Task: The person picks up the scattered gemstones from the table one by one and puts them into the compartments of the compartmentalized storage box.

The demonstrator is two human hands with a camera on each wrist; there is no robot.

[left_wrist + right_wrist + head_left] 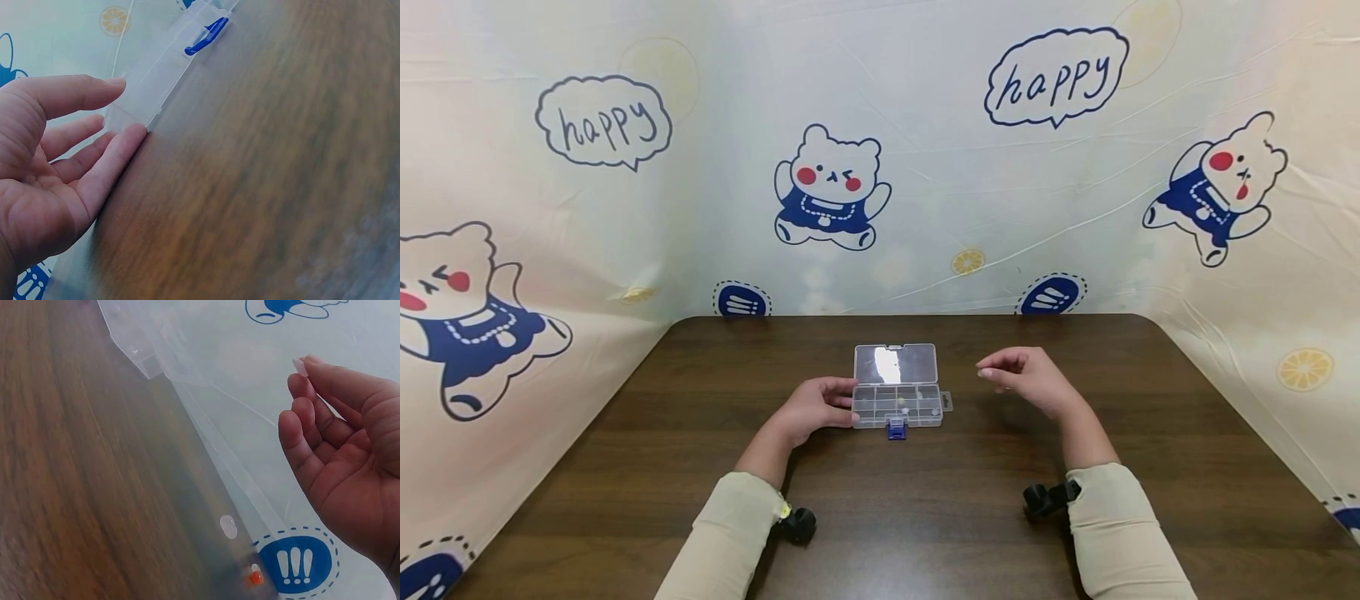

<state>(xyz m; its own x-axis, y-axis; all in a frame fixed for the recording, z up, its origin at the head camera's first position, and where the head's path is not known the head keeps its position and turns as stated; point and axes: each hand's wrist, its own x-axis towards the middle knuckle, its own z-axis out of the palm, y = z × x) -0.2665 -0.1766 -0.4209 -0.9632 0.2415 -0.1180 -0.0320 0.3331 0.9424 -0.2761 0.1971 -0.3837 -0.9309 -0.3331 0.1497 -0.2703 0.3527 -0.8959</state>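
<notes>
A clear plastic compartment box (865, 407) lies on the table with its lid (917, 364) tipped back and its blue latch (897, 430) at the front. Several small pale pieces sit in its middle and right compartments. My left hand (808, 410) holds the box's left end, thumb and fingers spread about that end; the left wrist view shows fingertips right at its corner. To the right of the box, raised over the table, my right hand (1026, 379) pinches a tiny whitish piece (300, 367) between thumb and index finger, the other fingers loosely bent.
On the dark wooden table (970, 517), a whitish oval piece (229, 527) and a small orange piece (255, 577) show below my right hand in the right wrist view. A printed curtain (925, 192) surrounds the table's back and sides. The box's hang tab (947, 402) sticks out rightward.
</notes>
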